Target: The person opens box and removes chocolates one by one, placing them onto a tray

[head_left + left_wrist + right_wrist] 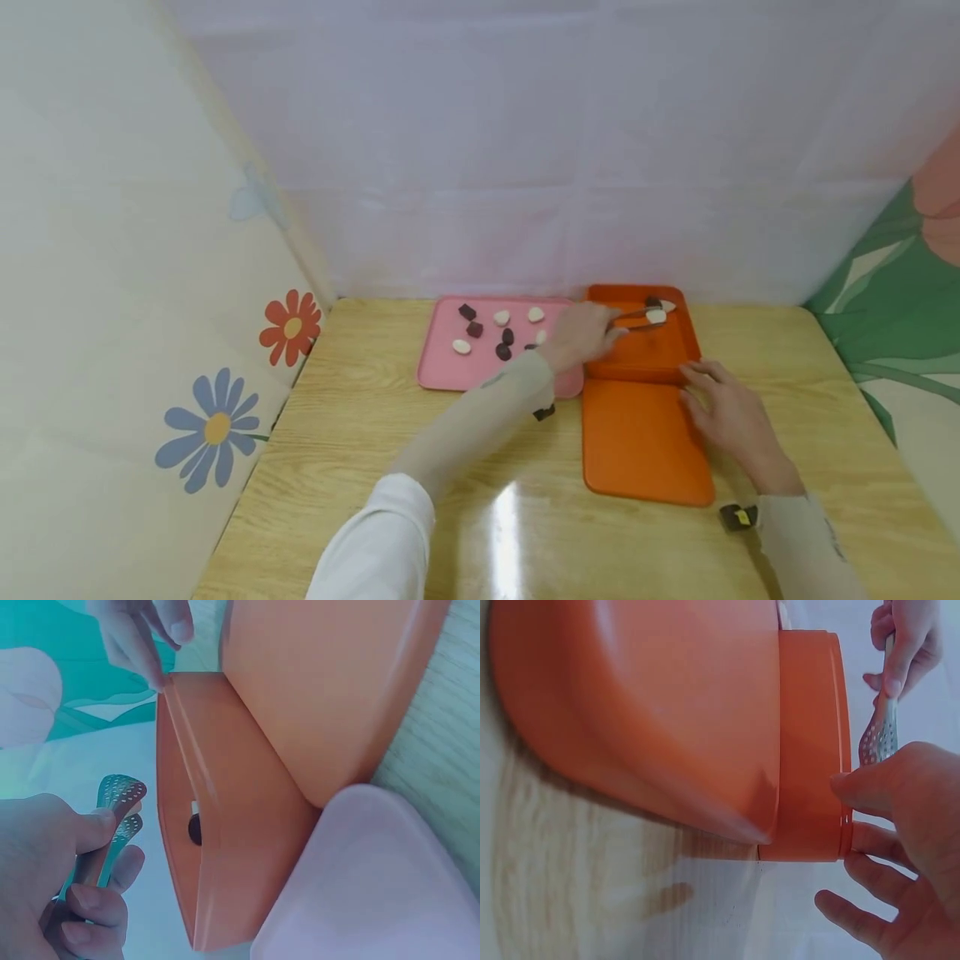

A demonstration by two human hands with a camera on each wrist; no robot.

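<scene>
My left hand (577, 333) grips metal tongs (634, 314) with perforated ends, reaching over the orange box (633, 289). At their tips in the head view is a white piece (656, 317); whether the tongs pinch it or it lies below, I cannot tell. Beside it in the box sit a dark piece (652, 302) and another pale one. With thumb and fingers, my right hand (735, 421) holds the box's near right corner, seen closely in the right wrist view. A flat orange lid (645, 442) lies against the box's near side.
Left of the box, a pink tray (438, 375) carries several white pieces (461, 347) and dark pieces (467, 312), partly hidden by my left arm. A wooden table (360, 450) bears everything. Fabric walls with printed flowers (217, 428) stand around it.
</scene>
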